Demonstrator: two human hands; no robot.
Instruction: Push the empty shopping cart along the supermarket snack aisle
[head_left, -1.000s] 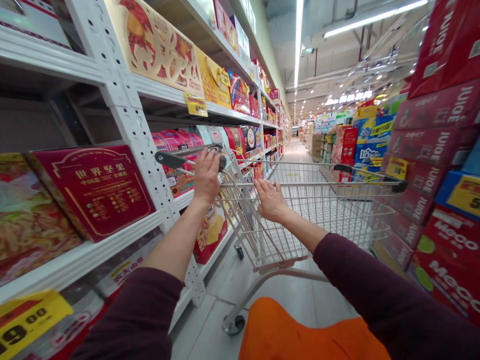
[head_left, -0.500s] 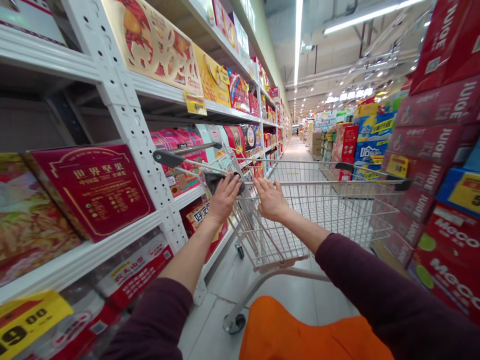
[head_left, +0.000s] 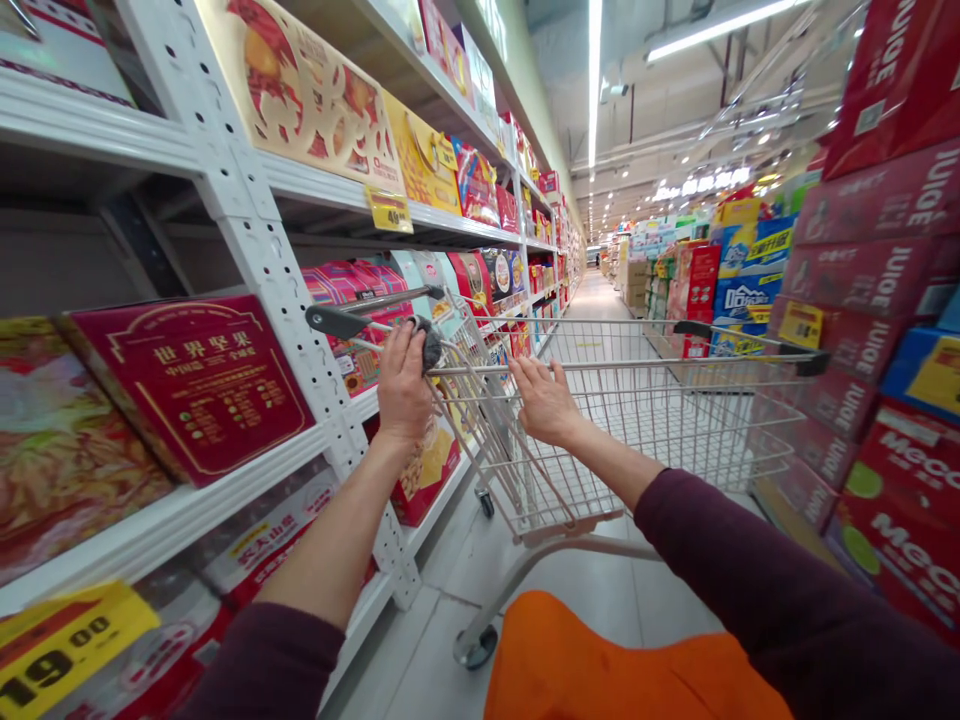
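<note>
A metal shopping cart (head_left: pixel 660 420) stands in the aisle in front of me, its basket holding nothing I can see. My left hand (head_left: pixel 403 385) is closed on a dark grey cloth (head_left: pixel 430 344) and presses it against the left end of the cart's top rail, just below the grey handle (head_left: pixel 352 316). My right hand (head_left: pixel 546 400) rests on the top rail (head_left: pixel 622 366) near its middle, with fingers curled loosely over the wire. Both sleeves are dark maroon.
White shelving (head_left: pixel 255 230) on the left holds red gift boxes (head_left: pixel 191 380) and yellow price tags (head_left: pixel 67 650). Stacked red drink cartons (head_left: pixel 885 270) line the right. The tiled aisle (head_left: pixel 600 300) runs ahead. An orange garment (head_left: pixel 622 660) fills the bottom.
My left hand with the cloth moved from the handle down and right onto the rail, then back left along the rail. My right hand stayed on the rail.
</note>
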